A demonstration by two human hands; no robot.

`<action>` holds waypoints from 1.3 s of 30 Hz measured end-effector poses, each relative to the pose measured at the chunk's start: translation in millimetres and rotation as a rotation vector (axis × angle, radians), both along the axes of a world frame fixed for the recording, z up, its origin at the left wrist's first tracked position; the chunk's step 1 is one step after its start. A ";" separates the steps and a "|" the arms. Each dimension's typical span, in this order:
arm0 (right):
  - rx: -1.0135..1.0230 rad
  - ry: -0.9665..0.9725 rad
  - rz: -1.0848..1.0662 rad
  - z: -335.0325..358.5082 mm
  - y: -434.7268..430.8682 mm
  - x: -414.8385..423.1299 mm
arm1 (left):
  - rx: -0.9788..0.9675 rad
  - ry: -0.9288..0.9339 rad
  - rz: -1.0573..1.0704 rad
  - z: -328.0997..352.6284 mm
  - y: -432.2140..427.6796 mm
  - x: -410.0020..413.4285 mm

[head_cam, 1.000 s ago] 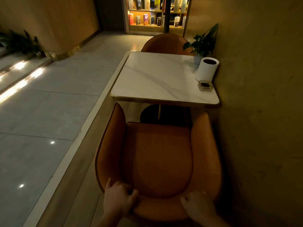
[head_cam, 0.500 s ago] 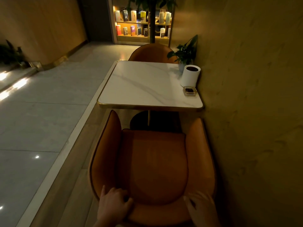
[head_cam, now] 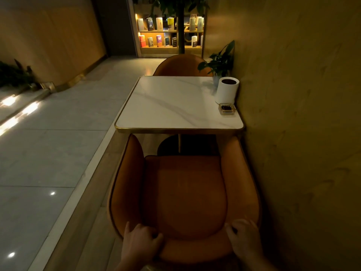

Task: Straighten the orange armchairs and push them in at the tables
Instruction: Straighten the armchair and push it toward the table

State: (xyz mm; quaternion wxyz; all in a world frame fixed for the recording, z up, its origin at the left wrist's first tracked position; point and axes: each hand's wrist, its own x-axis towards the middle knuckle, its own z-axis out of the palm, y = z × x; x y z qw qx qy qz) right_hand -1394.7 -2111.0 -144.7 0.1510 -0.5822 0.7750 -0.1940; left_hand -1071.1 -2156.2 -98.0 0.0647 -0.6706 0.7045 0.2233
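Wall (head_cam: 302,133) stands tight against the armchair (head_cam: 185,192) on the right; open floor (head_cam: 48,153) on the left; surface (head_cam: 175,102) edge just beside the chair arms

I see both hands, left hand (head_cam: 141,243) and right hand (head_cam: 243,238), gripping the near armchair (head_cam: 185,192) backrest; its arms meet the table (head_cam: 175,106) edge.

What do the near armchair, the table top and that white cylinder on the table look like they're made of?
Near armchair: smooth orange leather or faux leather, judging by its soft sheen and dark piped edges. Table top: white marble or a marble-look slab, grey veined, with a brass-coloured metal rim. White cylinder: matte white, perhaps plastic or ceramic; the dim light leaves it open.
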 end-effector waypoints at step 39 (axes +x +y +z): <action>0.179 0.005 -0.057 11.8 -47.4 -8.4 | -0.159 0.009 0.052 -3.1 -35.9 -15.9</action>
